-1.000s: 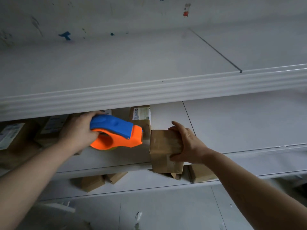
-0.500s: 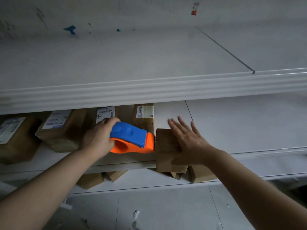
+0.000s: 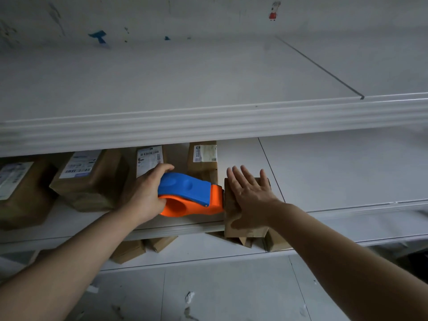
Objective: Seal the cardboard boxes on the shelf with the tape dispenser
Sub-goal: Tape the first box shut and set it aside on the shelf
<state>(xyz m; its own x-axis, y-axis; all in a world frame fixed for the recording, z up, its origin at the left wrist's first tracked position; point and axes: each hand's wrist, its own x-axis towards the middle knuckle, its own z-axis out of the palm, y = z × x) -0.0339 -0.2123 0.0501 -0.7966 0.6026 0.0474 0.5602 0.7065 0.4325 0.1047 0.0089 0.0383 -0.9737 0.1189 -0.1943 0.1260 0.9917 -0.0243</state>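
Note:
My left hand (image 3: 144, 195) grips the blue and orange tape dispenser (image 3: 188, 195) by its handle on the middle shelf (image 3: 335, 172). The dispenser's orange nose touches the left side of a small brown cardboard box (image 3: 231, 224) at the shelf's front edge. My right hand (image 3: 251, 196) lies flat on top of that box, fingers straight and spread. Behind the dispenser stand two labelled boxes (image 3: 202, 162).
More labelled cardboard boxes (image 3: 90, 179) line the middle shelf to the left. A wide white upper shelf (image 3: 208, 126) overhangs them. Several small boxes (image 3: 128, 250) sit on the lower shelf. A tiled floor with scraps lies below.
My right hand let go of the small box's side and now lies flat on its top. The dispenser moved right until its nose met the box.

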